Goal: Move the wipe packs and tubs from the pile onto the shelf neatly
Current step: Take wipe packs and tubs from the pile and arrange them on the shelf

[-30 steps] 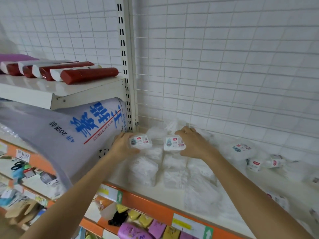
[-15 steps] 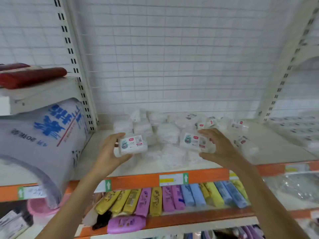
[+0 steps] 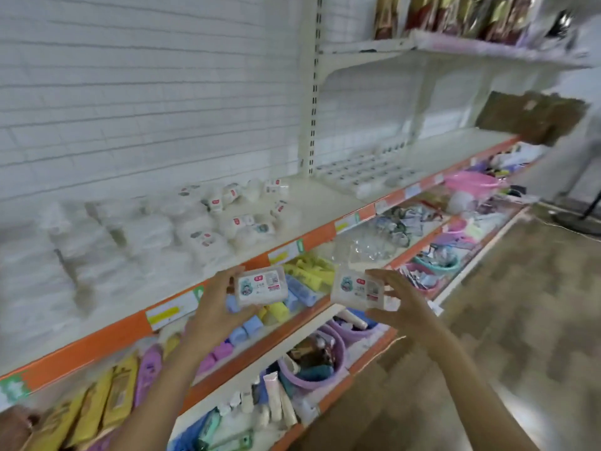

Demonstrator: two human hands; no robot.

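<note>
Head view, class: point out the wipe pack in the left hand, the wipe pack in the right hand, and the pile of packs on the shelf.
Left-hand wipe pack (image 3: 262,285): head view, printed front label.
Right-hand wipe pack (image 3: 355,289): head view, front face.
Pile of packs (image 3: 208,227): head view, middle of the heap.

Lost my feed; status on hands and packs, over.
Left hand grips one wipe pack; right hand grips another. Both off the shelf, pile behind. Nothing in the way.

Print on the tubs (image 3: 261,285) is too blurred to read.
</note>
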